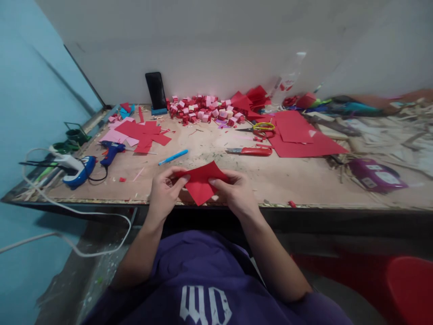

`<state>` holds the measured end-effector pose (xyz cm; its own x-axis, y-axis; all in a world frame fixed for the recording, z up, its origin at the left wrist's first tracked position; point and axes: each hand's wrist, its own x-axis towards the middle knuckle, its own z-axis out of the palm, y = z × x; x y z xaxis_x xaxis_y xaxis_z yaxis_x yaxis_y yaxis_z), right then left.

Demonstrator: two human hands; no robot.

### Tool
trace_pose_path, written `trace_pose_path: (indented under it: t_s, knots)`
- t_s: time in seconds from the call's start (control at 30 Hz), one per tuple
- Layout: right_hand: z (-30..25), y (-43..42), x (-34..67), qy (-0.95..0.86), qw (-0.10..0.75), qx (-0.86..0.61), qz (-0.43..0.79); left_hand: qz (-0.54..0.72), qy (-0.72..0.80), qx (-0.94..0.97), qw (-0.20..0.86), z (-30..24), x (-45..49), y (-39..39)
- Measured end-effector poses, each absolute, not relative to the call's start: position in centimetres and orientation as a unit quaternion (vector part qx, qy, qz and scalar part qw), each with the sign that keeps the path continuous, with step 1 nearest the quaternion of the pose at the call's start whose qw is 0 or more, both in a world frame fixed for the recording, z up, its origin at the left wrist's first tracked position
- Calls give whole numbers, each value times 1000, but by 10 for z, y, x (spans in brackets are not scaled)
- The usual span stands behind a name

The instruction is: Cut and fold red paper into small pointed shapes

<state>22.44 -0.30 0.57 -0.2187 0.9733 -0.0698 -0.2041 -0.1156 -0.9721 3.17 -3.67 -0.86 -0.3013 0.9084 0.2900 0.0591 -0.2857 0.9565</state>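
I hold a red paper square [202, 182] over the front edge of the wooden table [209, 149], tilted like a diamond. My left hand [164, 192] pinches its left corner, thumb on top. My right hand [234, 190] grips its right side, fingers curled under the sheet. Both hands are closed on the paper.
A blue pen [172, 157] and a red utility knife [251, 151] lie just beyond my hands. Scissors [262, 129] and red sheets [299, 135] are to the right, small red and pink paper boxes [203, 109] and a black phone [156, 91] at the back, a blue glue gun [111, 150] to the left.
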Motion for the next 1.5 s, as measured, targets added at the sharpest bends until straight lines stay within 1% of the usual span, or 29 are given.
trace_pose_path:
  t_s: [0.1,0.27,0.47,0.57,0.67,0.77,0.83,0.93,1.03,1.1,1.23,1.4,1.5]
  knots:
    - [6,-3,224,-476,481,-405,615,648,488,485,327,-10,31,-36]
    - [8,-3,225,-495,504,-349,616,669,470,492,300,-8,31,-37]
    - [15,-7,230,-529,488,-283,634,698,433,500,272,-9,32,-34]
    - [17,-8,227,-548,476,-326,606,693,425,520,260,-7,32,-34]
    - [15,-8,223,-591,441,-388,553,688,429,530,249,-7,32,-34]
    - [11,-7,222,-592,424,-412,547,690,432,528,242,-7,33,-34]
    - [8,-6,222,-584,433,-414,547,698,433,506,263,-7,33,-35]
    - [7,-6,223,-592,446,-413,530,710,399,460,354,-4,32,-38]
    - [8,-7,223,-596,446,-410,528,673,380,449,449,-2,30,-41]
    - [9,-8,223,-596,444,-407,532,639,405,454,470,-1,30,-42]
    - [9,-7,223,-608,435,-394,535,621,453,456,448,-2,31,-40]
    - [9,-8,223,-603,442,-397,533,676,464,437,369,-2,35,-35]
    - [9,-8,223,-600,445,-399,532,691,458,424,364,-1,36,-34]
